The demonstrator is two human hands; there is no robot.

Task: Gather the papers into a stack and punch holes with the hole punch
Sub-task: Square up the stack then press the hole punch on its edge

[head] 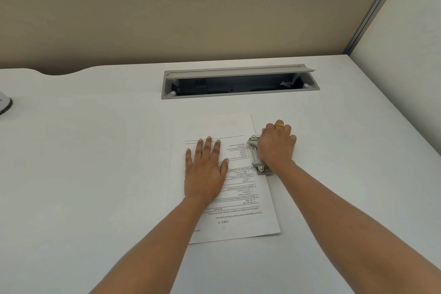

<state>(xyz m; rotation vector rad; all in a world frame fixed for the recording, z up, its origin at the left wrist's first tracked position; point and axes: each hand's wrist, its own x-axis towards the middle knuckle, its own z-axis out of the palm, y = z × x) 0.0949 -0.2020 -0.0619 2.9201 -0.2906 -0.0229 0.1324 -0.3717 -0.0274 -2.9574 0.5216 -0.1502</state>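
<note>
White tabletop [95, 174], beige partition [167, 19] behind, open cable tray [238, 81] at far centre. Gathering looks done: the paper stack [238, 217] sits squared at mid-table. The hole punch [254, 153] is on the stack's right edge, so I judge punching is underway; no holes visible. Left hand [205, 169] lies flat with fingers straight, pinning the stack. Right hand [276, 145] is curled over the hole punch, bearing down.
</note>
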